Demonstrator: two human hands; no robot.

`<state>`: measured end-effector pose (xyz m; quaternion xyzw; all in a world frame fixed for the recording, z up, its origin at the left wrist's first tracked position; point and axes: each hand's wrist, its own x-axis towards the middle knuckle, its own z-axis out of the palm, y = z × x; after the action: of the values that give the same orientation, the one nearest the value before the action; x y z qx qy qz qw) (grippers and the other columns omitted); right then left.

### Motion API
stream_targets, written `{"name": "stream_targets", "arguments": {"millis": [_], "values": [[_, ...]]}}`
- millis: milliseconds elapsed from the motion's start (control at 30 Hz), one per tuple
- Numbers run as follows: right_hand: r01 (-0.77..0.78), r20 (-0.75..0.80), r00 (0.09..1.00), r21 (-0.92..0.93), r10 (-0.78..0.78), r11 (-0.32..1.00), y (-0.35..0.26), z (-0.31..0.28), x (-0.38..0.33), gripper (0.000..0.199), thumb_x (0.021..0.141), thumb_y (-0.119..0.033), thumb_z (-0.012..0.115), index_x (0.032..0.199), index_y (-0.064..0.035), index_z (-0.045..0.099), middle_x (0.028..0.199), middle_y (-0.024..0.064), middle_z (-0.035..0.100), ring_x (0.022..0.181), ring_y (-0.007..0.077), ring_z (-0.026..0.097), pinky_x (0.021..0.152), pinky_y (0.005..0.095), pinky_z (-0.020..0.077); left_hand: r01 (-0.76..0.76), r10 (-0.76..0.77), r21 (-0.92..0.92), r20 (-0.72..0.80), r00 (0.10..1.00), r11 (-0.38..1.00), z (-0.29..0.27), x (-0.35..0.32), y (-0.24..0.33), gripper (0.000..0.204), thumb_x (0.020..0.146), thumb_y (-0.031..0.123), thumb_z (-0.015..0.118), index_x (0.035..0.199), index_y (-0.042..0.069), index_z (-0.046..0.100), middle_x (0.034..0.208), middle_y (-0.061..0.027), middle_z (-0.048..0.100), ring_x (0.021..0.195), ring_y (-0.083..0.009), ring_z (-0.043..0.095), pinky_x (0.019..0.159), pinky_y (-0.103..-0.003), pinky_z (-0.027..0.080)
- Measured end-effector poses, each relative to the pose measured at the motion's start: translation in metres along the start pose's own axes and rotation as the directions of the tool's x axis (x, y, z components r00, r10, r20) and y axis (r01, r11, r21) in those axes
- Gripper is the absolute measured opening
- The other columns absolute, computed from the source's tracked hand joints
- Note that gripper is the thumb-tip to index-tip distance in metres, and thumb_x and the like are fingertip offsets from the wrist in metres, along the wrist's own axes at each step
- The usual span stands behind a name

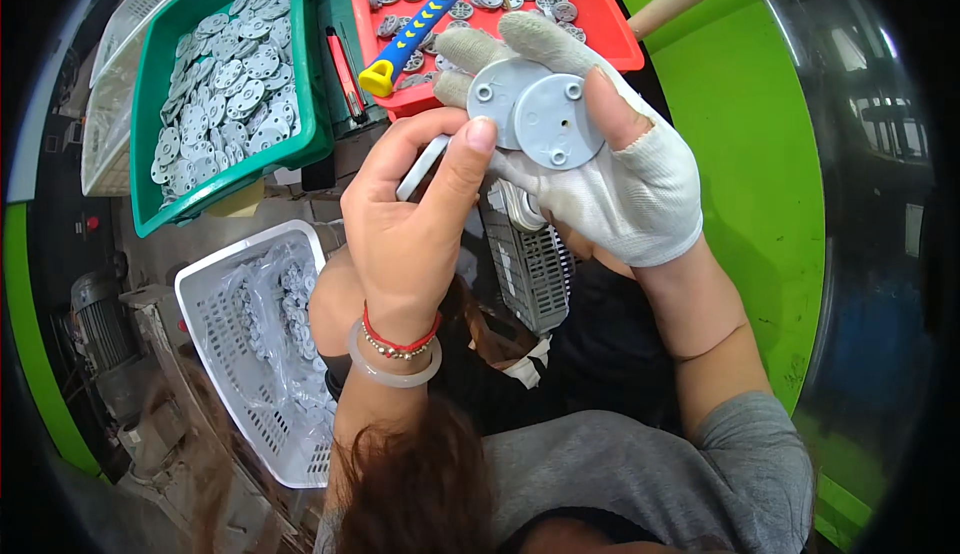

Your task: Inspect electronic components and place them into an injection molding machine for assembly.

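Nearest the body, a white perforated basket (pixel 225 354) lined with clear plastic holds a few grey discs at the lower left. Above it the bare left hand (pixel 405 219) — bracelets at the wrist — pinches a white flat piece (pixel 420 169), its thumb tip touching the left rim of the grey round disc (pixel 537 114). That disc lies flat-faced toward the camera, gripped in the gloved right hand (pixel 610 169), fingers behind and thumb over its right edge; so the disc sits just right of the left hand. Farther off, a green bin (pixel 320 104) and a red tray (pixel 610 34) hold similar discs — a blue-and-yellow hammer (pixel 430 19) lies across the tray.
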<state>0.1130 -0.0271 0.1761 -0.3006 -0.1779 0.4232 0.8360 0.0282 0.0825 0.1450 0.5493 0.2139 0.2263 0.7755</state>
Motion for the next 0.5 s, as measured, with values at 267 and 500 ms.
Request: {"name": "stream_targets", "arguments": {"millis": [267, 500], "values": [[0.047, 0.004, 0.999, 0.13, -0.048, 0.99, -0.012, -0.008, 0.001, 0.049, 0.094, -0.032, 0.043, 0.135, -0.007, 0.034, 0.144, 0.0229, 0.022, 0.131, 0.0362, 0.028, 0.106, 0.0504, 0.0268, -0.036, 0.022, -0.301, -0.049, 0.999, 0.953, -0.005, 0.002, -0.004, 0.018, 0.081, 0.015, 0.069, 0.091, 0.001, 0.063, 0.08, -0.0015, 0.062, 0.065, -0.0059, 0.055, 0.06, -0.02, 0.047], [0.064, -0.099, 0.993, 0.051, -0.059, 0.997, -0.01, -0.001, -0.003, 0.047, 0.096, -0.033, 0.04, 0.133, -0.0052, 0.036, 0.138, 0.0218, 0.033, 0.124, 0.0339, 0.04, 0.099, 0.0463, 0.0372, -0.059, 0.045, -0.304, -0.052, 0.998, 0.951, -0.001, 0.002, -0.005, 0.019, 0.081, 0.015, 0.069, 0.091, 0.001, 0.062, 0.08, -0.0017, 0.062, 0.065, -0.0059, 0.055, 0.059, -0.021, 0.048]]}}
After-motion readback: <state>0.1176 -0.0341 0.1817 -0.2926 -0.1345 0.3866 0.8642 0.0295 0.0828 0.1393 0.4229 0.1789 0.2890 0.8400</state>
